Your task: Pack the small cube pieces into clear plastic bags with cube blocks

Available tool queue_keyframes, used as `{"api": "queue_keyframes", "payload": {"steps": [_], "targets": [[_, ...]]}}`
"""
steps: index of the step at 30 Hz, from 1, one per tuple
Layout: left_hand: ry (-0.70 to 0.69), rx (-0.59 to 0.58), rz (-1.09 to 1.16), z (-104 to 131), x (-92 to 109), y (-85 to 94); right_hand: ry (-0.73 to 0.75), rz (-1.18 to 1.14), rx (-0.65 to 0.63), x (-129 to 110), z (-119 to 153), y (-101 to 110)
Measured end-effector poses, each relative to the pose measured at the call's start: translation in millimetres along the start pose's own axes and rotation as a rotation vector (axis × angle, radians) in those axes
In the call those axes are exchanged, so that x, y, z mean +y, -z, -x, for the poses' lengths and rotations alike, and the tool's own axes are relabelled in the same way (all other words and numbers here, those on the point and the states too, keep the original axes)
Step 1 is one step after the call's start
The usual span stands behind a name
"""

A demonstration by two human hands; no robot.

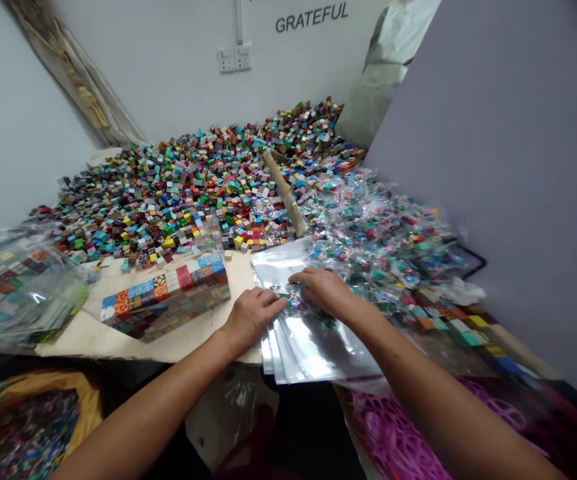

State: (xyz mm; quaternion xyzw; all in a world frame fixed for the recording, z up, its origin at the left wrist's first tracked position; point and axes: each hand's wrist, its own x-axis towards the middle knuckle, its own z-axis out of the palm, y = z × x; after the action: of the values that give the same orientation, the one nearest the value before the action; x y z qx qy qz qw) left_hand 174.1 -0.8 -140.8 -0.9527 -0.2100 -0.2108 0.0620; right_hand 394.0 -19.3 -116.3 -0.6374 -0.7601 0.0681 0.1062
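Together, the left hand (pixel 252 319) and the right hand (pixel 329 291) rest on small shiny, multicoloured pieces (pixel 296 303) lying on a fanned stack of smooth, glossy clear plastic bags (pixel 323 347), but whether the fingers pinch anything cannot be told. To the left, a long block (pixel 166 293) of patterned little cubes lies on flat tan cardboard (pixel 241 273). Beyond spreads a heap of hard-edged small cubes (pixel 183 180), with crinkly filled packets (pixel 368 227) toward the right and a rough, rounded stick (pixel 286 193) between.

The loose cubes (pixel 183 187) are multicoloured; the wall socket (pixel 234 59) is white; the ribbons (pixel 398 433) are pink.
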Motion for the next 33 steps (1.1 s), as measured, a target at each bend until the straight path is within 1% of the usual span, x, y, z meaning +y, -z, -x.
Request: {"api": "queue_keyframes", "payload": {"steps": [3,5,7,8,9,11,13,16,18,19,21,22,25,27,29,33], "targets": [[-0.006,0.006,0.003,-0.3,0.1,0.9,-0.025,-0.002,0.040,5.1,-5.8,-0.2],[-0.007,0.006,0.010,-1.0,0.1,1.3,-0.055,-0.012,0.134,3.4,-4.4,8.0],[-0.001,0.019,0.020,-1.7,0.0,0.9,-0.064,-0.079,0.268,-6.3,-0.2,18.1],[0.001,0.029,0.024,-1.7,-0.1,0.3,-0.052,-0.136,0.312,-14.0,2.3,21.7],[0.004,0.036,0.027,-1.5,-0.4,-0.5,-0.033,-0.199,0.328,-23.1,4.8,23.2],[0.009,0.038,0.041,0.2,-1.5,-2.0,-0.006,-0.286,0.278,-41.6,9.0,18.8],[0.015,0.032,0.094,3.6,-3.3,-2.5,-0.029,-0.294,0.223,-55.8,11.8,6.6],[0.049,0.027,0.270,9.8,-5.5,0.4,-0.076,-0.240,0.225,-64.8,13.8,-13.6],[0.117,0.042,0.359,12.4,-5.9,3.7,-0.079,-0.212,0.237,-65.9,14.4,-21.3],[0.164,0.054,0.368,12.7,-5.9,5.2,-0.076,-0.209,0.238,-65.9,14.7,-22.9],[0.240,0.075,0.337,11.4,-6.3,6.9,-0.074,-0.233,0.232,-64.8,15.5,-22.3],[0.255,0.078,0.319,10.2,-7.0,7.0,-0.077,-0.262,0.229,-63.5,16.1,-20.7],[0.235,0.041,0.321,6.4,-12.0,6.0,-0.068,-0.418,0.177,-55.7,20.0,-14.4],[0.209,0.014,0.354,5.1,-16.3,5.4,-0.035,-0.483,0.133,-49.6,24.3,-11.5],[0.193,-0.006,0.391,4.6,-20.0,5.7,-0.003,-0.465,0.134,-46.0,29.3,-11.7],[0.153,-0.069,0.451,1.8,-26.0,7.6,0.004,-0.361,0.204,-47.5,36.9,-18.4]]}}
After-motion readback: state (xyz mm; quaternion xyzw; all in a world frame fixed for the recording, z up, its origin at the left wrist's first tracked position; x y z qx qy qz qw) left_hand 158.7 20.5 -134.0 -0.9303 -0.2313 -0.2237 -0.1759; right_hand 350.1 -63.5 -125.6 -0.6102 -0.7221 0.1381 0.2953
